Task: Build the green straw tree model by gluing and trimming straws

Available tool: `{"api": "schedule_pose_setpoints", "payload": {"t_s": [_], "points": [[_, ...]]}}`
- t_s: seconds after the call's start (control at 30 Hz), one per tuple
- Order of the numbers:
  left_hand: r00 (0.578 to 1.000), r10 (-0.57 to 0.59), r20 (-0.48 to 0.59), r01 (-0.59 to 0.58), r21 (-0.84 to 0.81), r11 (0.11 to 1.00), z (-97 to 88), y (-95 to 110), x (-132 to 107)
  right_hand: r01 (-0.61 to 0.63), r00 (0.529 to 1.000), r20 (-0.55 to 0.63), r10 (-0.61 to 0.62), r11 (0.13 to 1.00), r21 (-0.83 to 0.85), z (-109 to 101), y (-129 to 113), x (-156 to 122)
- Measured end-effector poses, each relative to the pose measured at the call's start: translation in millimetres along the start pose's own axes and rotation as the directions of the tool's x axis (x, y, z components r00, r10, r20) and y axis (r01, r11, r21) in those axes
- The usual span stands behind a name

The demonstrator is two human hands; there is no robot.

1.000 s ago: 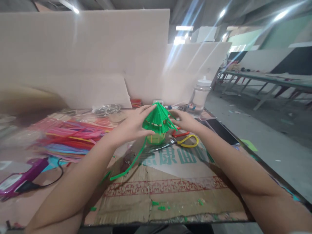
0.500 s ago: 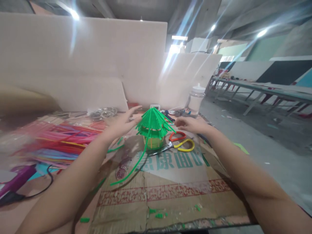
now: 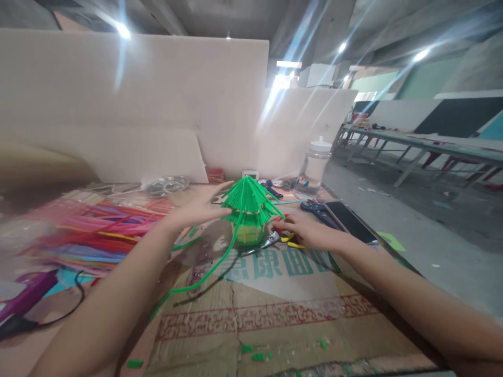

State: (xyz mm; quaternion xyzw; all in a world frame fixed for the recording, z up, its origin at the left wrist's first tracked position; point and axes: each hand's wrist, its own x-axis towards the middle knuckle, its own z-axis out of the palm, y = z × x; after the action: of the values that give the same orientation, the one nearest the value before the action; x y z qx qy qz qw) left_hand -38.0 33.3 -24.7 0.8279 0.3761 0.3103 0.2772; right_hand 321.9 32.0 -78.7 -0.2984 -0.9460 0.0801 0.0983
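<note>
The left hand [image 3: 196, 209] spreads at nine o'clock of the green model [image 3: 247, 199]. The right hand [image 3: 308, 230] covers scissors [image 3: 270, 241] at four o'clock, grip unclear.

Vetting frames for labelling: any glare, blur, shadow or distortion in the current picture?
Head view: streaky glare from the ceiling lights; head view, left: coloured strips smeared; head view, centre: green strip casts a dark shadow on the cardboard; head view, sides: forearms look stretched, perhaps by a wide lens.
</note>
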Motion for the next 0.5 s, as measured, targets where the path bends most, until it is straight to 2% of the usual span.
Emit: {"api": "schedule_pose_setpoints", "payload": {"t_s": [0.1, 0.17, 0.33, 0.5], "points": [[0.994, 0.014, -0.109, -0.027, -0.125, 0.992, 3.2, 11, 6, 0.012, 0.999, 0.036, -0.010, 0.998, -0.066, 4, -3, 3], [0.985, 0.033, -0.169, -0.055, -0.126, 0.990, 7.2, 17, 14, -0.003, 0.999, 0.050, 0.006, 0.998, -0.059, 0, -8, 3], [0.993, 0.100, -0.055, -0.108, -0.158, 0.982, 12.7, 23, 38, -0.096, 0.980, 0.175, 0.090, 0.995, 0.026, -20, -21, -16], [1.000, 0.009, 0.016, -0.007, -0.114, 0.993, 14.6, 30, 37, -0.250, 0.947, 0.263, 0.187, 0.940, 0.234, -34, -32, -48]]}}
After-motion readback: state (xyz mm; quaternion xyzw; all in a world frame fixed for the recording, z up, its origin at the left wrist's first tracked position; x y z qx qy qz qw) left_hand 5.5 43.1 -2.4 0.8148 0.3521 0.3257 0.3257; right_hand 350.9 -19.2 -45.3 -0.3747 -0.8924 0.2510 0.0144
